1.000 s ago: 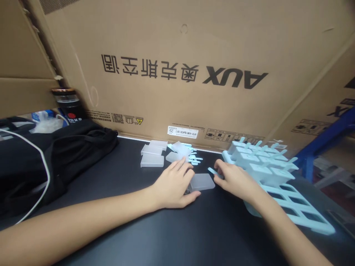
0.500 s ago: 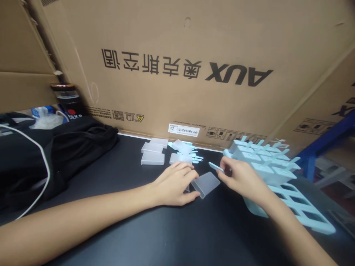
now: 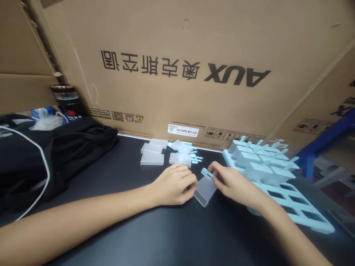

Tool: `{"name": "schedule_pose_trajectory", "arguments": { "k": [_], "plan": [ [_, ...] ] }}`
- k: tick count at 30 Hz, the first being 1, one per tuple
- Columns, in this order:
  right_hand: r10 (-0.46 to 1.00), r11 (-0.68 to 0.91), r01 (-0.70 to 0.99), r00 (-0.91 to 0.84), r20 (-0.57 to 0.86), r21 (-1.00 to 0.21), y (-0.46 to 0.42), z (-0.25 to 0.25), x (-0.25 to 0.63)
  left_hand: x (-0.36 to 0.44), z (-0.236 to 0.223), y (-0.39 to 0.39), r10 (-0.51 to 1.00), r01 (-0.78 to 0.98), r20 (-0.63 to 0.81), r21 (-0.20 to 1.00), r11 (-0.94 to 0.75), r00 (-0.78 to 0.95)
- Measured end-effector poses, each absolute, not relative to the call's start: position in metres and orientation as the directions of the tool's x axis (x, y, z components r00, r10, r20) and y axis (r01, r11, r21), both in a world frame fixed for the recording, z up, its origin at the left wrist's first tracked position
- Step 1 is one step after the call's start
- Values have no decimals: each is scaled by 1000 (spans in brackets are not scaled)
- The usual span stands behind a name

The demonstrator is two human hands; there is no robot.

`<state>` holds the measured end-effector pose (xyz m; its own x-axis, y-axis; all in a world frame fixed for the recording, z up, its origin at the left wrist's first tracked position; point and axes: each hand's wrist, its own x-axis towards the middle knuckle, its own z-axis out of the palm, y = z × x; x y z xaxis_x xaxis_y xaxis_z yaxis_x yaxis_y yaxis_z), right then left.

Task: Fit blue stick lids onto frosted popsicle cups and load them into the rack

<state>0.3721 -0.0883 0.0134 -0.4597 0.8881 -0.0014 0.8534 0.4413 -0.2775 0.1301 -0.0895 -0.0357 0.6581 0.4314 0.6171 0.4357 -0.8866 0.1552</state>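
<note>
My left hand (image 3: 174, 184) is closed on a translucent plastic mould sleeve (image 3: 204, 191), tilted up off the black table (image 3: 144, 229). My right hand (image 3: 233, 181) pinches a pale blue stick (image 3: 206, 173) at the sleeve's upper opening. Right of my hands lies a pale blue ice-pop tray (image 3: 294, 208); its far slots hold several filled sleeves with sticks (image 3: 260, 162), its near slots are open.
Several loose sleeves (image 3: 152, 153) and blue sticks (image 3: 195, 158) lie by the big AUX cardboard box (image 3: 183, 70). A black bag (image 3: 61, 147) with a white cable (image 3: 41, 159) fills the left; a dark jar (image 3: 66, 101) stands behind it. Blue metal frame (image 3: 327, 140) at right.
The sleeve went from lying flat to tilted up in my left hand. My right hand brought the blue stick from beside the tray to the sleeve's opening.
</note>
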Motion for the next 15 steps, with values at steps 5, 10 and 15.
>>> {"name": "schedule_pose_trajectory", "arguments": {
  "k": [5,10,15],
  "plan": [
    [892,439,860,-451,14,-260,-86,13,377,131,-30,-98,449,338,735,310,-889,508],
    [911,399,827,-408,64,-395,-90,27,382,133,-32,-104,389,251,794,303,-919,467],
    [896,325,604,-443,33,-728,-101,39,381,133,-35,-102,451,218,774,395,-892,444]
  ]
}}
